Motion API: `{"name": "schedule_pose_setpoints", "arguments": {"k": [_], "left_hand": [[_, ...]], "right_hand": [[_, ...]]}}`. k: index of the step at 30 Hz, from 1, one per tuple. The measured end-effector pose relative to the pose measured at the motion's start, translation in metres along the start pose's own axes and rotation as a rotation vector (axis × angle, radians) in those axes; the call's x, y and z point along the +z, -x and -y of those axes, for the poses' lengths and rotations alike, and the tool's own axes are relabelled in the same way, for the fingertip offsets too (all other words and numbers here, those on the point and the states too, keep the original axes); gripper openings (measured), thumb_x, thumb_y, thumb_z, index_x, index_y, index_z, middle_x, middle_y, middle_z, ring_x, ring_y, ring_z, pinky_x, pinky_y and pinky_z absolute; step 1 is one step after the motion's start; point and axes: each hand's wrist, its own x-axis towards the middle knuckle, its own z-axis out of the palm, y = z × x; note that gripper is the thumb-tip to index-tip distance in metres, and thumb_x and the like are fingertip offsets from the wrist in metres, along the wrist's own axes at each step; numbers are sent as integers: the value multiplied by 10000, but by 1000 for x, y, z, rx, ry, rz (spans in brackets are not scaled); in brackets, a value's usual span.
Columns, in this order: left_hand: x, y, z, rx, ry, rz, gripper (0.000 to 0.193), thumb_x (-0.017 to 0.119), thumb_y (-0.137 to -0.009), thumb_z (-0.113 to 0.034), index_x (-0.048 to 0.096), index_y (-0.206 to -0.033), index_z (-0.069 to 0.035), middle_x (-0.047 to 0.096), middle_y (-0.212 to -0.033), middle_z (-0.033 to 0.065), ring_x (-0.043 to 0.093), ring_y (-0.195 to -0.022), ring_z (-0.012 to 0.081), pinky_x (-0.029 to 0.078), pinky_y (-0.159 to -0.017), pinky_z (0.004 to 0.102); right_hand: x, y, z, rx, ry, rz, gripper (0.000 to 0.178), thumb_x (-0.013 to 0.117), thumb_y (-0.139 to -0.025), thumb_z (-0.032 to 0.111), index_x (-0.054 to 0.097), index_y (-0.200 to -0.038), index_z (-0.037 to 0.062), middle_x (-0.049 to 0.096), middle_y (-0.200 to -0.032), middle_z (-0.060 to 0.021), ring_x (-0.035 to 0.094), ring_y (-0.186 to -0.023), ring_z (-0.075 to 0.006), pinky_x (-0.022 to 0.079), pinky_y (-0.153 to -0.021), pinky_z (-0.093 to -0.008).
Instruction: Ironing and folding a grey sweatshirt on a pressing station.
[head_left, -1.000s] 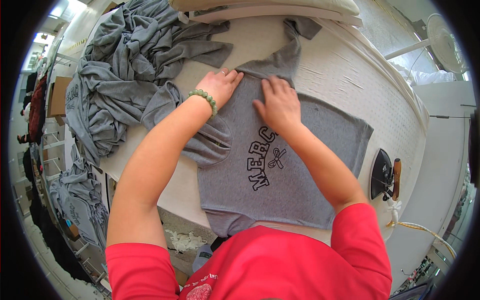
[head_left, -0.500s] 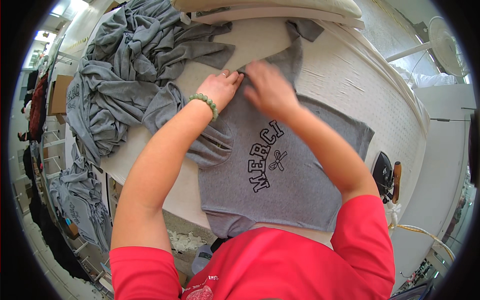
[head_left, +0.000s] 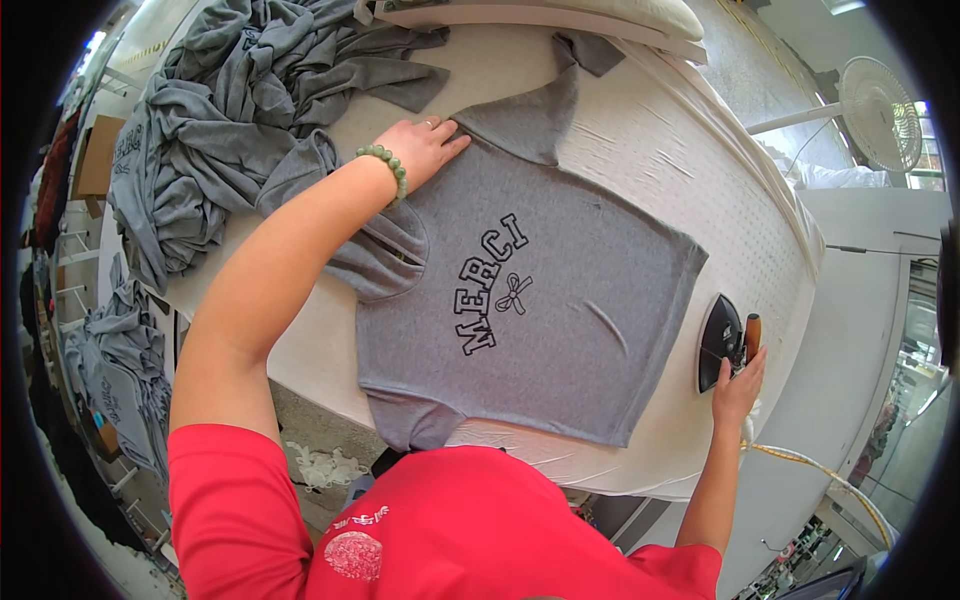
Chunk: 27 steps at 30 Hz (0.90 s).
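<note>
A grey knit sweatshirt (head_left: 590, 270) with black outlined lettering and a small bow lies spread flat, its neck opening to the left and one sleeve stretched to the far side. My left hand (head_left: 423, 150), a green bead bracelet at its wrist, rests with fingers extended on the garment's far shoulder edge by the neck. To the right of the hem stands a black iron (head_left: 718, 345) with a brown handle. My right hand (head_left: 736, 395) is at the near end of that handle, thumb and fingers apart; whether the fingers wrap it cannot be seen.
The white padded table (head_left: 640, 140) bears a heap of grey garments (head_left: 215, 150) at far left. More grey garments (head_left: 120, 380) hang low at the left. A padded board (head_left: 560, 15) lies along the far edge. A white fan (head_left: 880, 115) is far right; a hose (head_left: 830, 475) trails from the iron.
My right hand has left the shoulder of the sweatshirt and moved right and nearer, to the iron's handle. My left hand stays at the shoulder edge. The whole view has shifted slightly.
</note>
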Motion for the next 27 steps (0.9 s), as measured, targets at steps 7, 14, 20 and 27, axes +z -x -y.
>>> {"name": "schedule_pose_setpoints", "arguments": {"k": [7, 14, 20, 27], "left_hand": [[12, -21, -40, -138, 257, -313, 347, 582, -933, -77, 688, -1263, -62, 648, -1158, 119, 664, -1082, 311, 586, -876, 416], [44, -35, 0, -120, 86, -310, 289, 604, -906, -92, 705, -1175, -61, 665, -993, 103, 718, -870, 276, 599, -753, 403], [44, -45, -10, -168, 96, -314, 264, 620, -896, -111, 705, -1138, -54, 695, -996, 110, 729, -897, 268, 601, -763, 398], [49, -12, -65, -198, 168, -678, 285, 621, -891, -161, 703, -1149, -74, 678, -1231, 146, 656, -1171, 296, 539, -951, 409]], "right_hand": [[-7, -43, 45, 25, -89, 82, 566, 693, -993, 170, 494, -1485, -29, 580, -1431, -250, 543, -1345, -421, 424, -1146, -481], [29, -77, 289, -630, -745, 57, 134, 759, -911, 29, 764, -1037, 74, 735, -985, -99, 739, -812, -274, 587, -685, -336], [63, -109, 444, -661, -708, 130, 283, 723, -919, 113, 715, -1201, 90, 716, -1135, -97, 715, -1008, -314, 592, -857, -404], [73, -72, 425, -671, -542, 61, 511, 726, -931, 193, 605, -1378, -23, 561, -1524, -171, 483, -1461, -357, 411, -1204, -458]]}}
